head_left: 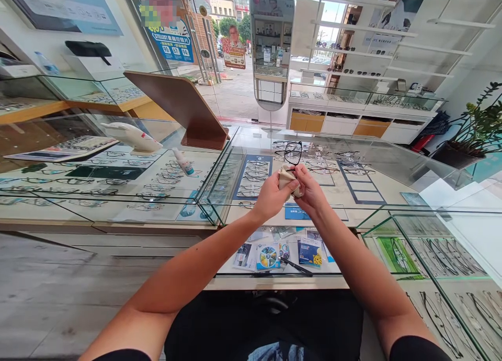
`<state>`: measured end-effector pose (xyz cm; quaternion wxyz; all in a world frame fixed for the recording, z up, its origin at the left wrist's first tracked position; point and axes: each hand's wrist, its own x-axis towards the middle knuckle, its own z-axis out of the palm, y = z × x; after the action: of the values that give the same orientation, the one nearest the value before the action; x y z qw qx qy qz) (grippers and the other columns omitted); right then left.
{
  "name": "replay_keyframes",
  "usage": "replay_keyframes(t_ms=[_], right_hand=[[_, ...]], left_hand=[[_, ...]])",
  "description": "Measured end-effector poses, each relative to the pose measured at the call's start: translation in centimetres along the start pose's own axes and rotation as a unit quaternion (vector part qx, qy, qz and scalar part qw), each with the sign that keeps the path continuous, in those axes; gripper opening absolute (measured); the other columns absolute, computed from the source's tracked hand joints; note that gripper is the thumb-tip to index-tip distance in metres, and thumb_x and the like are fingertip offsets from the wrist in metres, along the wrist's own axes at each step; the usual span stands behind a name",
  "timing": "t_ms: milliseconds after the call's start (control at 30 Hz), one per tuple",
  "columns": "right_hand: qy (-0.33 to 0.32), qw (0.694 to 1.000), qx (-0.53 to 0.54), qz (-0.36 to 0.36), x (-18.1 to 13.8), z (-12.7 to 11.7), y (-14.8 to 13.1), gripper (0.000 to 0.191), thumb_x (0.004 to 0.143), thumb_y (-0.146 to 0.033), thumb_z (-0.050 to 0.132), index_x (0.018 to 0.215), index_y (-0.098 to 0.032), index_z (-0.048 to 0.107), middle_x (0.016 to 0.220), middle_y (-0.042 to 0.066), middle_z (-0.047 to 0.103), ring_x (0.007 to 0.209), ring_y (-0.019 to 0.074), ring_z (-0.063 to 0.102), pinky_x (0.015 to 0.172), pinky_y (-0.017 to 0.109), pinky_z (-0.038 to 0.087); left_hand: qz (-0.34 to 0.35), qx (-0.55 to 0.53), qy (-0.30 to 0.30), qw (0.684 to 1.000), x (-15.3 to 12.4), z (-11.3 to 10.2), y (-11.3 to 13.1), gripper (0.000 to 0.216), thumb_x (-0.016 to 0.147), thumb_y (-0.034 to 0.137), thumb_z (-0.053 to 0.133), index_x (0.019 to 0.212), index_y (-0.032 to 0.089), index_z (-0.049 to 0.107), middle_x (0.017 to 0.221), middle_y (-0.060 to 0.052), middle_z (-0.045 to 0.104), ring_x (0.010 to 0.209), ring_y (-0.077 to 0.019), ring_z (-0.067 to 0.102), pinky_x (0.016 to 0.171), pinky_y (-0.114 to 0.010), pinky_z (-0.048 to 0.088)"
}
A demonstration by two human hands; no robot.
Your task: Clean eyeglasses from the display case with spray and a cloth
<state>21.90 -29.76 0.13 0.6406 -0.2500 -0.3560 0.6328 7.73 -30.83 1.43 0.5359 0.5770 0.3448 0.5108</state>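
Above the glass bench (274, 283), dark-framed glasses (293, 153) are being held by the right hand (309, 189), while a beige cloth (287, 178) is being pinched by the left hand (271, 194); light pressure is presumably being called for, with the glasses being steadied firmly.

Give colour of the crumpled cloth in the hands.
Crumpled cloth: pale beige, best seen in head view.

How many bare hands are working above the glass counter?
2. The bare left hand grips a crumpled beige cloth; the bare right hand, beside it, has fingertips at the black-rimmed eyeglasses.
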Motion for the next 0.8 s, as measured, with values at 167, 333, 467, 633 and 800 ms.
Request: replay_keyframes(t_ms=[167,333,467,633,800], right_hand=[[0.017,1.0,0.007,0.006,-0.6,0.7,0.0,0.048,0.072,-0.047,0.106,0.084,-0.028,0.064,0.098,-0.006,0.082,0.061,0.0089,0.056,0.048,0.021,0.042],[-0.006,1.0,-0.008,0.014,-0.8,0.9,-0.2,0.048,0.075,-0.05,0.103,0.087,-0.029,0.062,0.097,-0.006,0.081,0.054,0.009,0.048,0.044,0.023,0.041],[-0.01,1.0,-0.014,0.025,-0.4,0.2,-0.6,0.047,0.073,-0.049,0.103,0.088,-0.028,0.064,0.092,-0.005,0.078,0.052,0.0085,0.043,0.043,0.022,0.035],[-0.013,0.999,0.015,0.026,0.3,-0.8,-1.2,0.043,0.073,-0.039,0.104,0.084,-0.025,0.065,0.094,-0.006,0.079,0.049,0.0045,0.031,0.04,0.02,0.027],[-0.002,0.998,0.051,0.044,0.4,-0.9,-0.9,0.034,0.083,-0.03,0.097,0.083,-0.024,0.064,0.088,-0.005,0.077,0.06,0.0086,0.058,0.052,0.02,0.049]], left_hand=[[0.039,-0.027,0.016,0.999,0.0,0.3,0.2,0.056,0.081,0.059,0.1,0.111,0.017,0.08,0.104,-0.007,0.083,0.097,-0.0219,0.073,0.089,-0.03,0.054],[0.038,-0.01,0.024,0.999,0.1,0.0,-0.2,0.068,0.088,0.074,0.089,0.12,0.014,0.083,0.084,-0.006,0.08,0.08,-0.0205,0.071,0.076,-0.029,0.053],[0.005,-0.029,-0.033,0.999,0.8,-0.7,-0.2,0.074,0.088,0.081,0.086,0.12,0.014,0.084,0.082,-0.006,0.08,0.08,-0.0226,0.074,0.074,-0.031,0.057],[-0.025,-0.062,-0.131,0.989,1.5,-2.0,0.6,0.064,0.075,0.063,0.103,0.116,0.017,0.083,0.09,-0.005,0.081,0.099,-0.0255,0.077,0.093,-0.033,0.06],[-0.044,-0.009,-0.141,0.989,1.6,-2.4,0.8,0.071,0.062,0.052,0.11,0.117,0.017,0.081,0.099,-0.006,0.083,0.097,-0.024,0.075,0.089,-0.033,0.059]])
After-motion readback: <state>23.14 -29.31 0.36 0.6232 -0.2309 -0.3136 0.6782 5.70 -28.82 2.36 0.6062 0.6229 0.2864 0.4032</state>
